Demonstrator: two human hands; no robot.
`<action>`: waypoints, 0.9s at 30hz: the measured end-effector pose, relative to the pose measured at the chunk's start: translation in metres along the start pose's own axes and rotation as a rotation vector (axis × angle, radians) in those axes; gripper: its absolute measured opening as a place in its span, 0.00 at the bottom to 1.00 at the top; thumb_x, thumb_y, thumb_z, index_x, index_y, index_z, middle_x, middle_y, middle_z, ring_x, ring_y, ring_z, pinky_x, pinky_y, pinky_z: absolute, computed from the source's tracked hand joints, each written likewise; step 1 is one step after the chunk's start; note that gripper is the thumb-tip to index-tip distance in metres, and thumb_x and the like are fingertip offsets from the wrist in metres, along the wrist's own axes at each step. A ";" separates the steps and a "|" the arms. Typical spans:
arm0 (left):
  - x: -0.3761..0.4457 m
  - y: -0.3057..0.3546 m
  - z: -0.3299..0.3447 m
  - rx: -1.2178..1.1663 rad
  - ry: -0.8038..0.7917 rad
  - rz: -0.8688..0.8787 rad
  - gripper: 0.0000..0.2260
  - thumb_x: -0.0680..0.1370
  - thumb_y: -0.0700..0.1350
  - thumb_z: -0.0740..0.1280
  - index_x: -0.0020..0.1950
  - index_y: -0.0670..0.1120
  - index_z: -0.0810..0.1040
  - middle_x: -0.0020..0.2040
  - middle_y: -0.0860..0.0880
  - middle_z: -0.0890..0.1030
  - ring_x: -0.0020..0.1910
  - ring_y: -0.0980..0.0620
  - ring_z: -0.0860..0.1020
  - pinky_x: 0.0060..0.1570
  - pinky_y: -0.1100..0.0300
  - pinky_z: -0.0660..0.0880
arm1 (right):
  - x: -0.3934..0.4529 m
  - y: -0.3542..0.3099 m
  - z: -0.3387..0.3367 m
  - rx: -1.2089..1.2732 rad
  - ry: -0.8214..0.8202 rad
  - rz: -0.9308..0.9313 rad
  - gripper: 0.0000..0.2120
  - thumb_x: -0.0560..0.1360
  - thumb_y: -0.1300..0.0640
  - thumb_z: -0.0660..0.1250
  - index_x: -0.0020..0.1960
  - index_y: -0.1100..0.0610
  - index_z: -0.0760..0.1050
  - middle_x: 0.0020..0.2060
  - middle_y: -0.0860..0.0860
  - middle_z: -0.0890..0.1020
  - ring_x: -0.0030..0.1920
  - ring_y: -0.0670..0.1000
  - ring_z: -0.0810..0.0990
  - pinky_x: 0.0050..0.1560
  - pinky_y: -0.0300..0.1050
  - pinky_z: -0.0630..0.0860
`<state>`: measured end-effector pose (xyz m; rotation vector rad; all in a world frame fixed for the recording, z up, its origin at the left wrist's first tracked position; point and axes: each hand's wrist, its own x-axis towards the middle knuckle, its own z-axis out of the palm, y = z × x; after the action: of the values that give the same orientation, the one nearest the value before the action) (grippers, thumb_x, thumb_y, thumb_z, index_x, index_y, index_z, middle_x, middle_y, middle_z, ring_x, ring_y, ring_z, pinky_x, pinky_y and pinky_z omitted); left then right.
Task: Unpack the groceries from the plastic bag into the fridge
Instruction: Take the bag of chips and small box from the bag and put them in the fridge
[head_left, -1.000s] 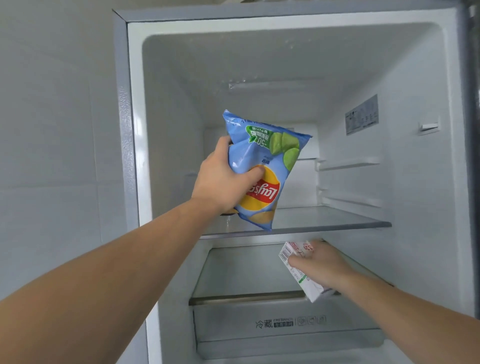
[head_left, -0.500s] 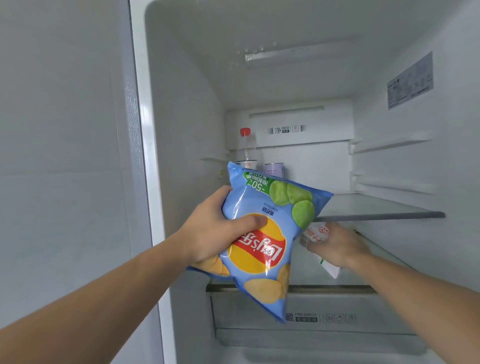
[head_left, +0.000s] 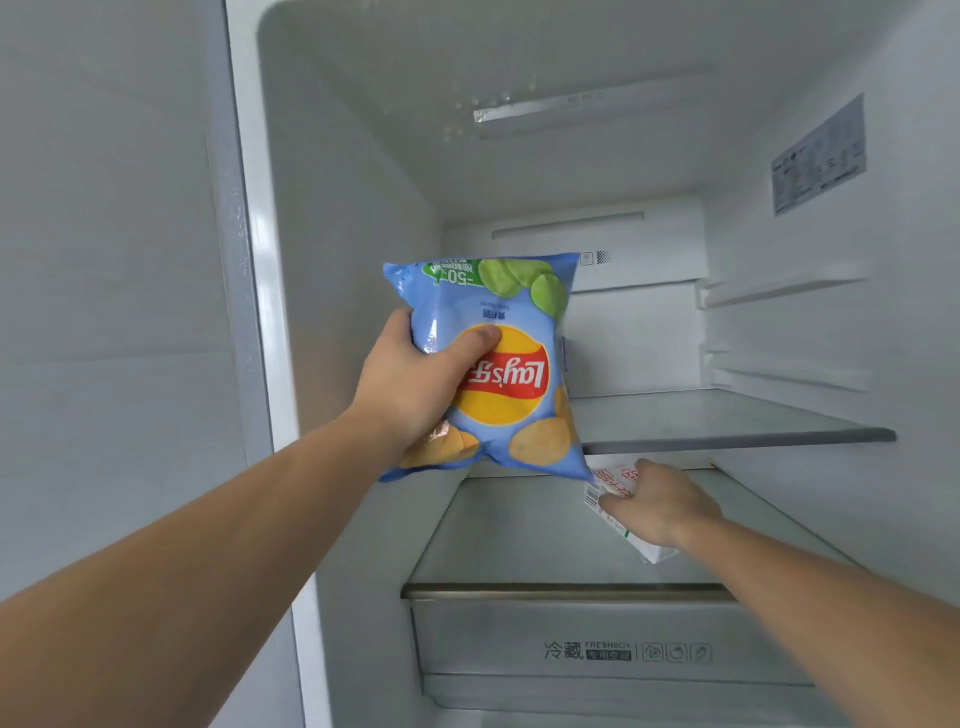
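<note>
Left hand: I see my left hand (head_left: 410, 387) raised in front of the open white fridge (head_left: 363, 218), thumb curled across the front of a light blue crisp bag with a red and yellow round logo (head_left: 498, 364) and the fingers wrapped behind it.

Crisp bag: it hangs upside down in that grip, its print inverted, green slices at the top and golden crisps at the bottom; it sits in the air at the front edge of the upper glass shelf (head_left: 727, 421), and I cannot tell whether its lower corner touches the shelf.

Right hand: my right hand (head_left: 657, 501) reaches under the upper shelf, fingers closed over a small white carton with red lettering and a barcode (head_left: 618, 486).

Carton: tilted, one end poking out past the wrist; it is low over the lower glass shelf (head_left: 519, 535), on its right side, though I cannot tell whether it rests there.

Lower shelf: it forms the lid of a clear crisper drawer with printed grey labels (head_left: 597, 644).

Fridge interior: a grey printed sticker (head_left: 818, 156) sits on the right inner wall, and a long light strip (head_left: 571, 106) is in the ceiling.
</note>
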<state>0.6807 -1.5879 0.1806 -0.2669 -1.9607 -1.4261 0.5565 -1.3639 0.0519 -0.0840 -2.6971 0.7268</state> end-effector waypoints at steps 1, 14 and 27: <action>0.002 0.000 0.004 -0.013 0.011 0.000 0.18 0.70 0.55 0.75 0.56 0.54 0.74 0.50 0.57 0.81 0.48 0.57 0.81 0.46 0.61 0.76 | 0.000 0.000 0.000 -0.006 0.002 0.002 0.24 0.69 0.38 0.65 0.59 0.51 0.72 0.56 0.49 0.79 0.55 0.54 0.79 0.49 0.46 0.76; 0.031 -0.020 0.075 -0.087 0.046 0.111 0.24 0.72 0.52 0.74 0.64 0.53 0.68 0.56 0.56 0.79 0.51 0.55 0.79 0.44 0.66 0.75 | 0.005 0.011 -0.007 -0.090 0.000 0.015 0.19 0.69 0.39 0.64 0.51 0.51 0.66 0.53 0.49 0.77 0.53 0.53 0.78 0.42 0.43 0.68; 0.065 -0.037 0.174 0.316 -0.389 0.128 0.30 0.71 0.42 0.69 0.70 0.49 0.61 0.59 0.44 0.71 0.58 0.42 0.74 0.55 0.55 0.72 | 0.042 0.038 0.005 -0.162 0.029 0.010 0.23 0.73 0.43 0.59 0.66 0.48 0.70 0.64 0.49 0.74 0.66 0.55 0.70 0.62 0.51 0.69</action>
<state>0.5424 -1.4596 0.1654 -0.5450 -2.3971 -1.0172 0.5140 -1.3274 0.0420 -0.1472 -2.7249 0.5043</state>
